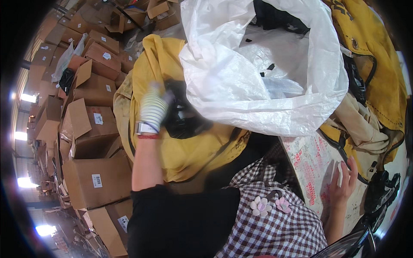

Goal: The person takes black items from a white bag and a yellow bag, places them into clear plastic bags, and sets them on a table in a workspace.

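Note:
My left hand wears a striped knit glove and is blurred. It reaches into the mouth of a yellow cloth bag, beside shiny black plastic. Whether its fingers grip the plastic cannot be told. My bare right hand rests at the edge of a marked table surface, near a second yellow bag. A small white strip shows at its fingers, either held or wrapped around one. Ahead, a large white woven sack gapes, with black scraps and clear plastic inside.
Stacked cardboard boxes line the left side, several with their flaps up. A black plastic bag hangs among them. More black plastic lies at the right edge of the table. Black material sits at the sack's far side.

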Demonstrator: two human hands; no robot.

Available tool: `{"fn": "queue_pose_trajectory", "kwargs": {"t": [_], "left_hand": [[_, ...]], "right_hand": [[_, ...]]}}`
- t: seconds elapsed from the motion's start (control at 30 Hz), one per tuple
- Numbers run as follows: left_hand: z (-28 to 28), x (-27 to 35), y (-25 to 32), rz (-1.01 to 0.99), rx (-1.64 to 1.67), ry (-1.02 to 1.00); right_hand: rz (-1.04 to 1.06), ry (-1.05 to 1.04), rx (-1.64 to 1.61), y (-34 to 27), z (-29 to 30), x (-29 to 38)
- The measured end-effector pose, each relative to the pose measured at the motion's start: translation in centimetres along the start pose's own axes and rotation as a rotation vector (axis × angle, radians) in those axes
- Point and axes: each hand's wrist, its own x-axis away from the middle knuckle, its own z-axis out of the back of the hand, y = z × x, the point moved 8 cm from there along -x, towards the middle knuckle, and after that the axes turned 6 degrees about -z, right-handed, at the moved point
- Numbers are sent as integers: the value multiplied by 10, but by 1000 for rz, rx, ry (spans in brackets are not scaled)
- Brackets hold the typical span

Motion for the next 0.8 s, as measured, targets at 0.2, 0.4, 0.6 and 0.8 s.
{"fn": "queue_pose_trajectory", "kwargs": {"t": [0.2,0.4,0.6,0.8], "left_hand": [[-145,75,-32,50,37,-784],[-23,56,-7,359,862,-312],[127,70,94,-353,976,454],[101,163,296,-1076,674,129]], "right_hand": [[45,-14,5,-6,3,-18],[21,11,-40,1,19,-12],[-82,-18,-474,-21,27,-31],[-512,-950,-1945,-122,-45,-64]]}}
